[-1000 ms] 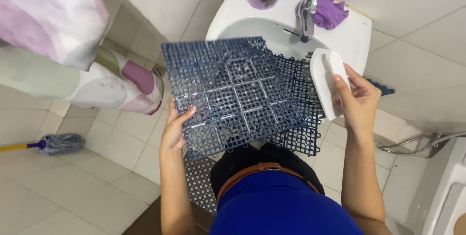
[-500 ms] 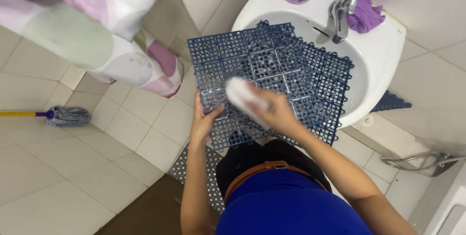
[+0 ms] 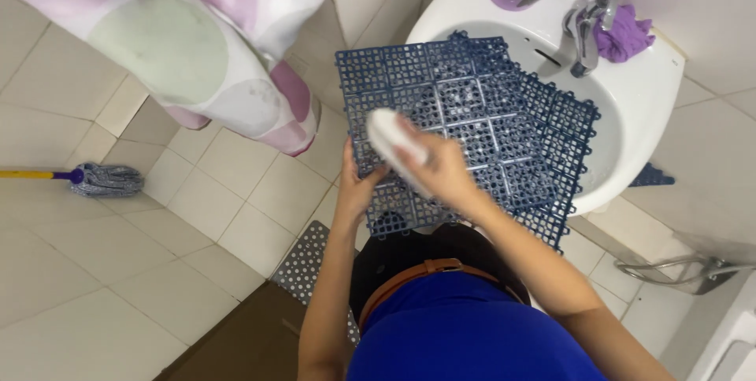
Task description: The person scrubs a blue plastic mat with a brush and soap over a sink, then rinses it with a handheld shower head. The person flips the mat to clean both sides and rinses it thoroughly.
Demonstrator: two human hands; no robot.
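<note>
- Blue grid mats (image 3: 504, 121), stacked together, lie tilted across the near rim of the white sink (image 3: 654, 90), their near edge hanging over the floor.
- The right hand (image 3: 437, 164) has its fingers closed around a white scrubbing brush (image 3: 391, 141), pressed onto the mats' near-left part.
- The left hand (image 3: 356, 188) grips the mats' near-left edge, thumb on top.
- A faucet (image 3: 587, 31) and purple cloth (image 3: 626, 35) sit at the sink's far side.
- A mop (image 3: 98, 179) lies on the tiled floor at left.
</note>
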